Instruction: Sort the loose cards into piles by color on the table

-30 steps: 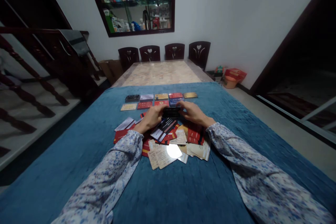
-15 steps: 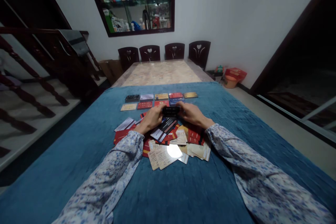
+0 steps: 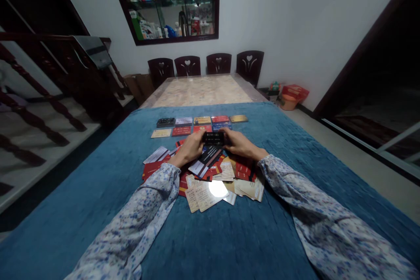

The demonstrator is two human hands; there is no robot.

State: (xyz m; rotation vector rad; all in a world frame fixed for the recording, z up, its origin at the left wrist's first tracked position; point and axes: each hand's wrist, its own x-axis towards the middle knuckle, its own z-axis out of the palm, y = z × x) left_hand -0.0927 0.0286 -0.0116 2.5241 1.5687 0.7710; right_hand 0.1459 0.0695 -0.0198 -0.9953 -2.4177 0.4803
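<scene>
Between my two hands, just above the heap, is a black card (image 3: 213, 138) with pale lettering, its face tipped toward me; whether more cards lie behind it I cannot tell. My left hand (image 3: 192, 145) grips its left end and my right hand (image 3: 239, 143) its right end. Beneath them lies a loose heap of cards: a black card with a brown stripe (image 3: 210, 156), red cards (image 3: 245, 168) by my right wrist, and cream cards (image 3: 210, 197) nearest me, one with a bright glare spot. My left wrist partly hides a red card (image 3: 152, 169).
Beyond my hands, cards lie in two rows: a black stack (image 3: 166, 122), a yellow card (image 3: 202, 120), a gold card (image 3: 239, 118), a cream card (image 3: 160, 133) and others. A blue cloth (image 3: 108, 170) covers the near table; dark chairs (image 3: 250, 68) stand at the far end.
The black card has tilted so that its lettering faces me more fully. Both hands keep their hold in nearly the same place, and the heap and rows look unchanged.
</scene>
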